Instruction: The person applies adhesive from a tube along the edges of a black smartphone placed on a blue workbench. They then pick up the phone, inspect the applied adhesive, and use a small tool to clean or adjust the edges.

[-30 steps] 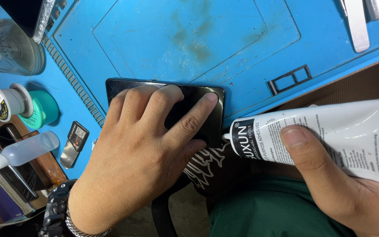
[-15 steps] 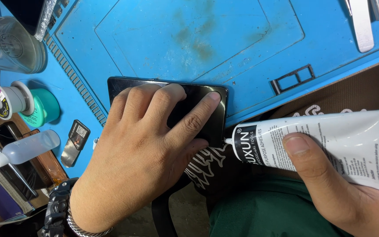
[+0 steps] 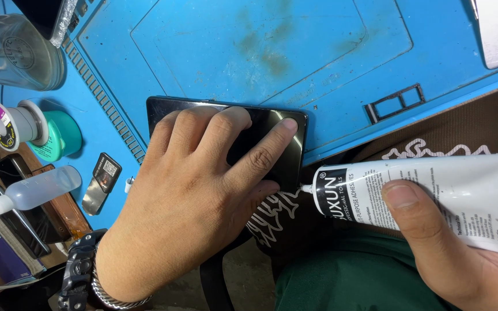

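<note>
Left hand (image 3: 194, 201) spread flat, fingers wide, pinning the glossy black rectangular phone (image 3: 286, 152) at the near edge of the blue silicone work mat (image 3: 249, 52), likely steadying it. Right hand (image 3: 462, 253) wraps the white squeeze tube of adhesive (image 3: 427, 193), nozzle at the phone's corner; the palm hides most of the phone

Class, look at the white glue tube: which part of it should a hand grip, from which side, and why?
Probably the wide soft body of the glue tube, coming from the tail end at the right, as the right hand does, thumb pressed on top. The tube lies level with its thin nozzle pointing left at the edge of the dark phone, which the left hand presses flat on the blue mat.
</note>
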